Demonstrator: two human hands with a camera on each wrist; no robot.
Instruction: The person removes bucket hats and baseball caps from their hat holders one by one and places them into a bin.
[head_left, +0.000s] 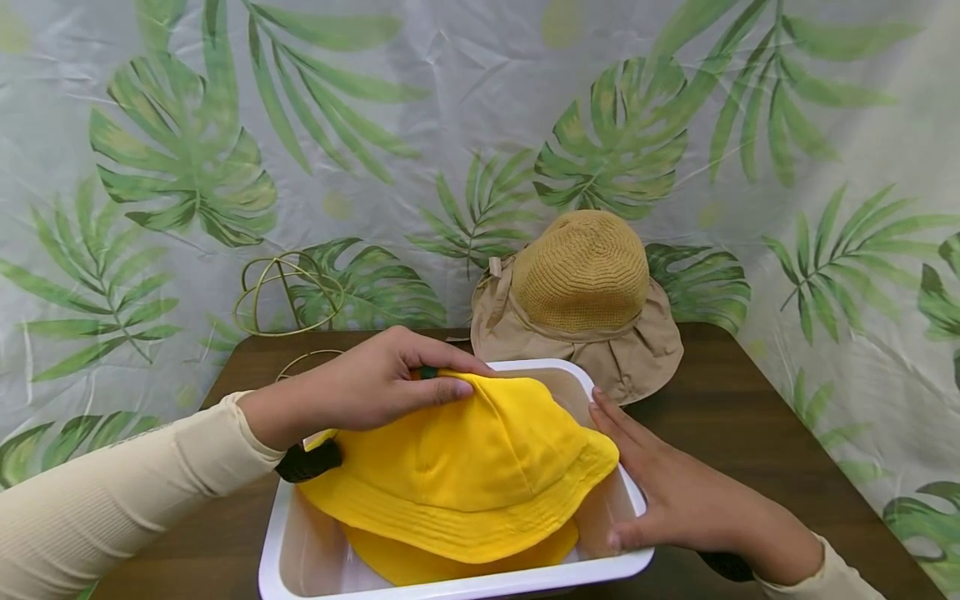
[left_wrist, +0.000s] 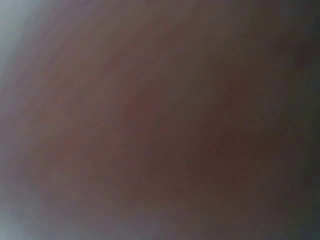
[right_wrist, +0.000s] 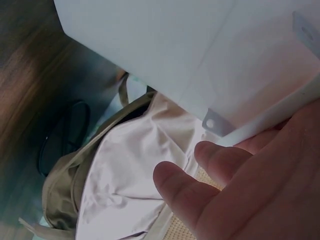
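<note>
My left hand [head_left: 390,379] pinches the crown of a yellow bucket hat [head_left: 480,467] between thumb and fingers. The hat sits brim down inside a white plastic tub [head_left: 272,542], and more yellow cloth [head_left: 465,567] shows beneath its brim. A small green bit shows by my left fingers. On the tub's right side, my right hand [head_left: 667,492] holds the rim, thumb over the edge. In the right wrist view, two fingers [right_wrist: 180,187] extend below the tub's rim [right_wrist: 270,120]. The left wrist view is too blurred to make anything out.
Behind the tub, a sun hat [head_left: 581,275] with woven crown and beige cloth brim is on the brown table [head_left: 735,433]. Gold wire loops [head_left: 288,292] stand at the back left. A leaf-print curtain [head_left: 465,100] hangs behind the table.
</note>
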